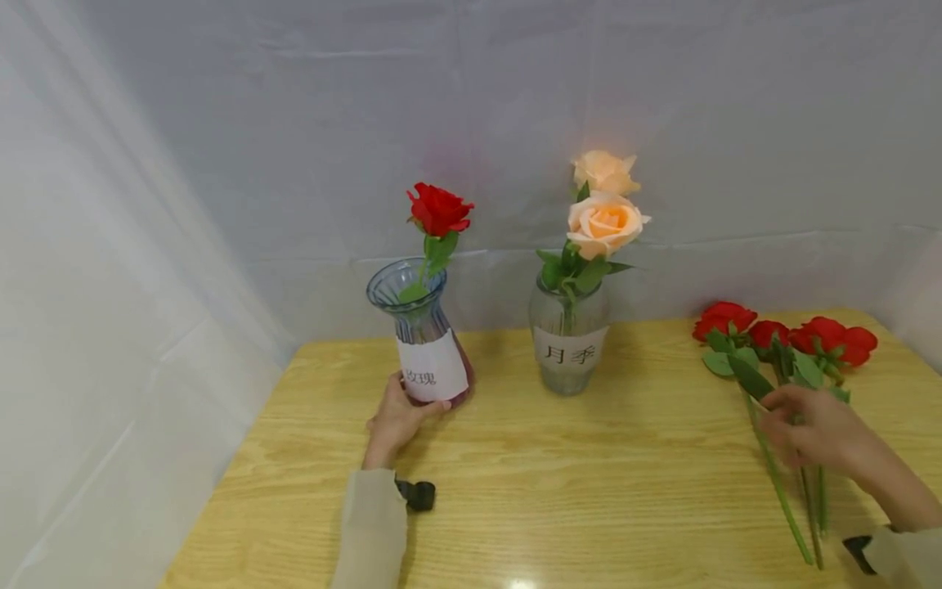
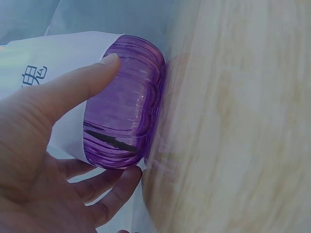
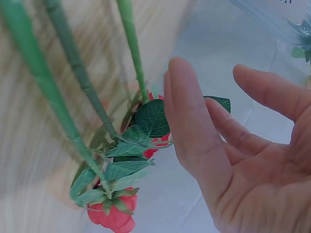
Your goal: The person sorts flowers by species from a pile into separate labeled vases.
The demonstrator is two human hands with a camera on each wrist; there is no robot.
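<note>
My left hand holds a ribbed glass vase low down near its purple base. Its thumb lies across the front and its fingers pass along the other side. This vase leans leftward in the head view, wears a white paper label, and carries one red rose. Over the stems of several red roses lying on the right, my right hand hovers with thumb and fingers apart. The right wrist view shows nothing between them; green stems run beside the hand.
A second glass vase stands upright at the back middle, labelled in dark characters, with two peach roses in it. Behind the wooden table hangs a pale grey sheet.
</note>
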